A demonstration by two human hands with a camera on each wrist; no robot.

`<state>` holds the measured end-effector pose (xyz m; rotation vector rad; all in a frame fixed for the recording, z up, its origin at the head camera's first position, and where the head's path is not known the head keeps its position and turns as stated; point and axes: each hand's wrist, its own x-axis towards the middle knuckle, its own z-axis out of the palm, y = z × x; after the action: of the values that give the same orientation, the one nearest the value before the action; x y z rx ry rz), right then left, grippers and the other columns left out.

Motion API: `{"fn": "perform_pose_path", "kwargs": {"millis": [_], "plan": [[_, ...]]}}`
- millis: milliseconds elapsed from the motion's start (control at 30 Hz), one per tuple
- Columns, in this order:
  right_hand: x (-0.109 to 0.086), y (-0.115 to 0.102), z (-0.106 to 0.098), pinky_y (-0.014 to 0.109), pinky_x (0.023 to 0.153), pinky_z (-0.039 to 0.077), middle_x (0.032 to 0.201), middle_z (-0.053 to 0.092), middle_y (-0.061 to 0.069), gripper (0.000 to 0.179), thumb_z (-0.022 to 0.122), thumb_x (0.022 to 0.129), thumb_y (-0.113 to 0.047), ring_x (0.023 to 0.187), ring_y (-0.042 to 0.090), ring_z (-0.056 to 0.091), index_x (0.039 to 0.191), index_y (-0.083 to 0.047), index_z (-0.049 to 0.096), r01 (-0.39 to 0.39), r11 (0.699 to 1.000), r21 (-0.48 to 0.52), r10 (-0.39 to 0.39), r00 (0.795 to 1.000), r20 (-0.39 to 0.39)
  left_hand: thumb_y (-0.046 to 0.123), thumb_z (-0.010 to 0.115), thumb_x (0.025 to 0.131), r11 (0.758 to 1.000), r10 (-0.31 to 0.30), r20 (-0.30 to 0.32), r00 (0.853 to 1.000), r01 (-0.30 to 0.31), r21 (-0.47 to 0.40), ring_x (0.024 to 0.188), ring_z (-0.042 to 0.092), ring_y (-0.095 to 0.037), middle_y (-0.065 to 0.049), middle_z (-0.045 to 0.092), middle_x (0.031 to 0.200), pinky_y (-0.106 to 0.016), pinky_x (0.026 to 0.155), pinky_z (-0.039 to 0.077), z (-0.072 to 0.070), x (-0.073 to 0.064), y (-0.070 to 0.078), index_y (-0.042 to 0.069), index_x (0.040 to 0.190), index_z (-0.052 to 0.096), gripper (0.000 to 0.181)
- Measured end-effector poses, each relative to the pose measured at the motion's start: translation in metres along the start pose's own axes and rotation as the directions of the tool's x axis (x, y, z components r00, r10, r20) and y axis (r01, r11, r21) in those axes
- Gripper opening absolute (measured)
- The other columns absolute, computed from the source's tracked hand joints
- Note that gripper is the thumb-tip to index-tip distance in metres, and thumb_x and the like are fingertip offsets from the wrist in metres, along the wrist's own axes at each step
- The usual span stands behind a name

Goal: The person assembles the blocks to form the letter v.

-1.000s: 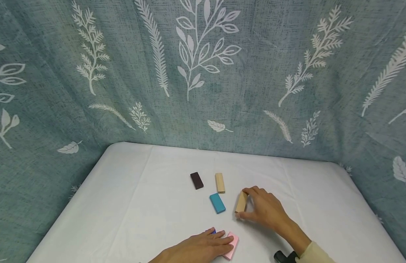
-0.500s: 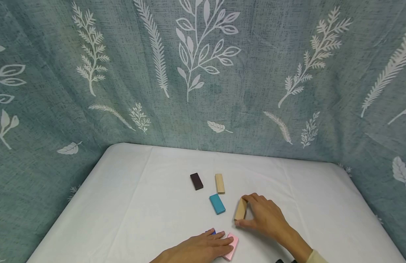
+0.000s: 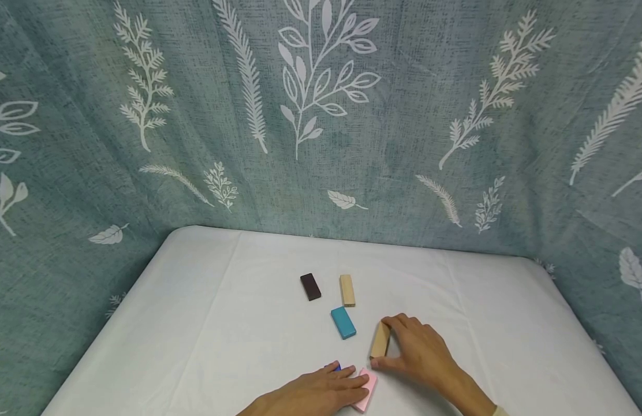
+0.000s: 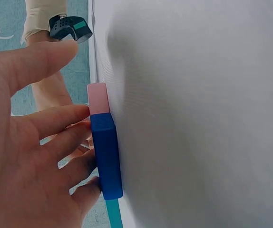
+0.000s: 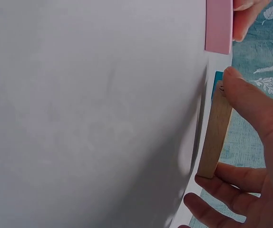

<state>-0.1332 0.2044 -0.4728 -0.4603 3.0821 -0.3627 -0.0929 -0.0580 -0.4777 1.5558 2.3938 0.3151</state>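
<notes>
My left hand (image 3: 316, 390) lies with its fingers spread across a pink block (image 3: 370, 382) and a dark blue block (image 4: 107, 154), which sit side by side; in the head view the hand hides most of the blue one. To the right, my right hand (image 3: 422, 352) pinches a plain wooden block (image 3: 380, 340) by its two ends, thumb at the near end and fingertips at the far end. The right wrist view shows that wooden block (image 5: 215, 133) slightly above the white cloth, with a shadow beside it.
Behind the hands, a teal block (image 3: 344, 322), a second wooden block (image 3: 347, 290) and a dark brown block (image 3: 310, 286) lie on the white-covered table (image 3: 222, 323). A green leaf-patterned curtain (image 3: 310, 173) hangs along the table's far and side edges.
My right hand has brought the wooden block toward me, closer to the pink block. The left hand has stayed in place on the pink and blue blocks.
</notes>
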Motion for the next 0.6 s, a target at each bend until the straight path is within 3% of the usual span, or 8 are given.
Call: {"fn": "perform_pose_path", "kwargs": {"millis": [600], "plan": [[-0.0085, -0.0055, 0.0031, 0.053, 0.094, 0.049, 0.122, 0.064, 0.003, 0.088, 0.079, 0.066, -0.074, 0.114, 0.028, 0.06, 0.127, -0.012, 0.065, -0.022, 1.0, 0.003, 0.022, 1.0, 0.005, 0.052, 0.049, 0.103, 0.997, 0.036, -0.044, 0.998, -0.033, 0.073, 0.148, 0.033, -0.021, 0.0, 0.036, 0.162, -0.037, 0.118, 0.03, 0.0008, -0.0007, -0.0005, 0.011, 0.153, 0.046, 0.065]]}}
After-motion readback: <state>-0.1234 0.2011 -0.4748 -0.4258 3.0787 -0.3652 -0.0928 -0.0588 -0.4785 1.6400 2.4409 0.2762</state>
